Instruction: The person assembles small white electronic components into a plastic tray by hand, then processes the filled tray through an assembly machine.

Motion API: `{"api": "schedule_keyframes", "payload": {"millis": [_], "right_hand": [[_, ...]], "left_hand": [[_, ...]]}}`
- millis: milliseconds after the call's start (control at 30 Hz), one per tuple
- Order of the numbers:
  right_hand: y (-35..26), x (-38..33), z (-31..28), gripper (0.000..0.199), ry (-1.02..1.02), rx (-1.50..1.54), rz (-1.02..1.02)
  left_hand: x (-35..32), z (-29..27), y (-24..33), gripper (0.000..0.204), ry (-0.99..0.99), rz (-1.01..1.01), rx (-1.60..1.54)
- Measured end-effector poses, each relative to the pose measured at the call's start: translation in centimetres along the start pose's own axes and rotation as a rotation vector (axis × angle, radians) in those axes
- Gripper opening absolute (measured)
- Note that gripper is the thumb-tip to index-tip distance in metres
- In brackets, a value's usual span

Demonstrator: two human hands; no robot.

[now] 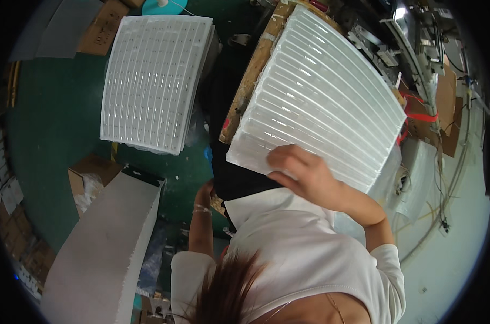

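Note:
A stack of translucent white ribbed plastic sheets (315, 97) lies slanted on a wooden board (249, 81) in front of me. Over the near left corner of the top sheet is my right hand (304, 171). Its fingers are curled and slightly blurred, with the thumb below them; whatever they hold is hidden. My left hand (206, 190) hangs low beside my dark-clad leg, its fingers out of sight. Farther left stands another stack of white ribbed sheets (153, 81), marked with rows of small dots.
A long pale grey box-like block (102, 248) stands at the lower left, beside an open cardboard box (94, 175) holding clear plastic. Machinery with metal rails (407, 43) runs along the right. Red straps (420, 116) and clear wrap (418, 178) are near the stack's right edge.

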State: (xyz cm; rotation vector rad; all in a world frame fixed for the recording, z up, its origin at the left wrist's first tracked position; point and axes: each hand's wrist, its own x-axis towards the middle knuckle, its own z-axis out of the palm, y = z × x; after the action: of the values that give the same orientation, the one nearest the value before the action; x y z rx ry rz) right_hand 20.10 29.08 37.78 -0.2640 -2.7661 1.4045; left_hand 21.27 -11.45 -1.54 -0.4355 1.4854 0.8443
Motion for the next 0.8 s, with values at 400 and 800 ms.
{"api": "schedule_keyframes", "payload": {"millis": [400, 800], "right_hand": [[2.8, 0.2, 7.0, 0.008, 0.219, -0.698, -0.218], [2.4, -7.9, -1.5, 0.02, 0.48, -0.452, -0.006]], "left_hand": [[0.4, 1.0, 10.9, 0.042, 0.07, 0.884, 0.223], [-13.7, 10.2, 25.4, 0.021, 0.235, 1.274, -0.493]]}}
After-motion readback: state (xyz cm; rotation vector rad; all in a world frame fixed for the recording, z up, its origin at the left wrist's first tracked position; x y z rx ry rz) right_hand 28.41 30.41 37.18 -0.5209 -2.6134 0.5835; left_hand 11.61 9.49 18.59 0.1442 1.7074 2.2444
